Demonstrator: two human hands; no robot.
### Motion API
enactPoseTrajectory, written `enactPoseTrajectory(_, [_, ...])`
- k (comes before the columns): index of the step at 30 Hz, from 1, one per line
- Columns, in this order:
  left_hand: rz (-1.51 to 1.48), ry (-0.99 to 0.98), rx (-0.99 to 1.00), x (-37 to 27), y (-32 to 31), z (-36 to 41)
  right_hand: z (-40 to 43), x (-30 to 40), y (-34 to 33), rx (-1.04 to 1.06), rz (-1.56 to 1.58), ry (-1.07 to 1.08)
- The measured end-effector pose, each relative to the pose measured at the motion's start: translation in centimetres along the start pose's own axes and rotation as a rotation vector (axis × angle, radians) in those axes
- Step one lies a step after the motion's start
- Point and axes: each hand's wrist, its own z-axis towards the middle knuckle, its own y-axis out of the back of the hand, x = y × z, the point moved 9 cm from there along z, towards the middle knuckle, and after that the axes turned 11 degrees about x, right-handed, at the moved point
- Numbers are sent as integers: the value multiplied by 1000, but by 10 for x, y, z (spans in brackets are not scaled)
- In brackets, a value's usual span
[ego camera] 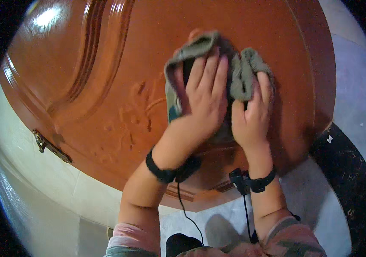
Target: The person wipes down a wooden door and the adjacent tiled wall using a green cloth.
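A grey-green cloth (pixel 199 48), bunched and folded, is against the reddish-brown carved wooden door (pixel 157 38). My left hand (pixel 203 93) lies over its dark, open fold with the fingers extended and close together. Beside it, my right hand (pixel 255 109) grips a thick, rolled part of the same cloth between thumb and fingers. Slight blur softens both hands and the cloth. The cloth hides the part of the door behind it. Carved relief (pixel 147 106) shows on the door just left of the cloth.
A dark metal handle (pixel 51 146) juts from the door's left edge. Curved mouldings (pixel 96 54) run across its upper left. Black wrist straps (pixel 160 167) with cables circle both wrists. A black stone strip (pixel 346 167) borders the pale floor (pixel 324 192), with a white scrap (pixel 329 139) on it.
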Motion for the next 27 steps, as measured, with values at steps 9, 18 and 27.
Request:
enactPoseTrajectory(9, [21,122,61,21,7,9,-10,12,-5,-25,99,49])
enactPoseTrajectory(18, [121,-216,114,-46,-29,18,-5,-44,24,-165,-36,-199])
enactPoseTrajectory(27, [-149,-86,58,-32,-22,1,11,-27,26,6,23,-14])
